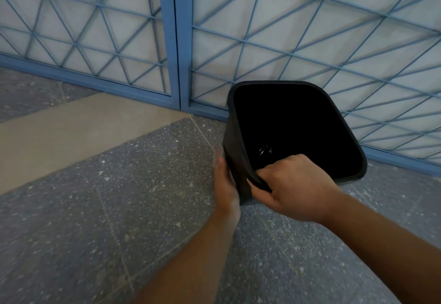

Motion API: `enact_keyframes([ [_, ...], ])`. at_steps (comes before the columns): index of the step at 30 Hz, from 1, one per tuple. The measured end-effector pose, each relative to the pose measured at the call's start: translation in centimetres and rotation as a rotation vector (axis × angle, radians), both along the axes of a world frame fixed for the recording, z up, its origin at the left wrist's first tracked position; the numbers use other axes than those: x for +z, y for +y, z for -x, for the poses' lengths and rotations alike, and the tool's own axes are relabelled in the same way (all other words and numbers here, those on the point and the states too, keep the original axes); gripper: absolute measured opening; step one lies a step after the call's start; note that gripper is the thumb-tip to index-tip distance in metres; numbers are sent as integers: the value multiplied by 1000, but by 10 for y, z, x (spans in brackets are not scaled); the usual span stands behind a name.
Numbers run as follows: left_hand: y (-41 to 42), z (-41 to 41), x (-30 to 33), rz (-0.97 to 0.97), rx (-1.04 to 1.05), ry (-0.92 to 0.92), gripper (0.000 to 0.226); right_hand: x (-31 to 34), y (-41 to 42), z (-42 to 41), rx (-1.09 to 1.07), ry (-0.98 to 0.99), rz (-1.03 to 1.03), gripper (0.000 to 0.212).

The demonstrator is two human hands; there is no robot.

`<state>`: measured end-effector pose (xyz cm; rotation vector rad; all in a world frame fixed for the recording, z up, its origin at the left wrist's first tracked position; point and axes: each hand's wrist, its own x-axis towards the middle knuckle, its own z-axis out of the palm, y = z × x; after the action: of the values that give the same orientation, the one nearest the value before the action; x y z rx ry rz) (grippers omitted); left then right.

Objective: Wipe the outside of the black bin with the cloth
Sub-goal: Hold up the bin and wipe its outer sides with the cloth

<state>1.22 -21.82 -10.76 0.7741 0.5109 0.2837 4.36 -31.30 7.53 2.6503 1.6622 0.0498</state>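
The black bin [238,160] is a square plastic bin, tilted with its open mouth towards me, in front of the blue gate. My right hand [296,189] grips the bin's near rim, fingers curled over the edge into the inside. My left hand [225,184] lies flat against the bin's left outer wall, fingers straight. A thin grey strip shows between that palm and the wall; I cannot tell whether it is the cloth. Something small glints at the bin's dark bottom.
A blue metal gate [176,41] with a diagonal lattice and pale panels stands right behind the bin. The floor is speckled grey terrazzo [119,208], with a beige band [71,131] running across at the left.
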Motion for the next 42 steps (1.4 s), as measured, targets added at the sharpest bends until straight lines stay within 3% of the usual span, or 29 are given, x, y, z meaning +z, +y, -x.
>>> enact_keyframes([
  [6,1,2,20,-111,7,-52,70,2,2,-1,0,19,4,41],
  [9,6,-4,14,3,11,-27,75,3,2,0,-15,13,7,38],
  [11,-1,4,21,-28,7,-5,79,4,2,0,-23,38,38,40],
  [16,4,7,32,-55,-5,15,59,10,4,3,-45,93,85,41],
  [18,17,-9,33,65,-30,46,64,10,6,3,-64,104,83,41],
  [21,15,-7,41,-106,-48,-30,80,11,7,1,-67,103,86,41],
  [24,4,3,29,-148,-39,-25,67,10,5,3,-51,92,94,42],
  [27,18,-11,31,17,-75,74,59,9,5,2,-49,76,80,41],
  [31,7,-4,29,-57,-36,-77,74,9,5,3,-46,73,98,41],
  [33,2,4,19,-72,-81,-56,82,11,4,4,-42,73,101,42],
  [37,23,-10,49,125,-92,111,61,12,5,5,-53,84,99,42],
  [42,5,7,65,16,-76,8,55,13,6,5,-63,94,112,43],
])
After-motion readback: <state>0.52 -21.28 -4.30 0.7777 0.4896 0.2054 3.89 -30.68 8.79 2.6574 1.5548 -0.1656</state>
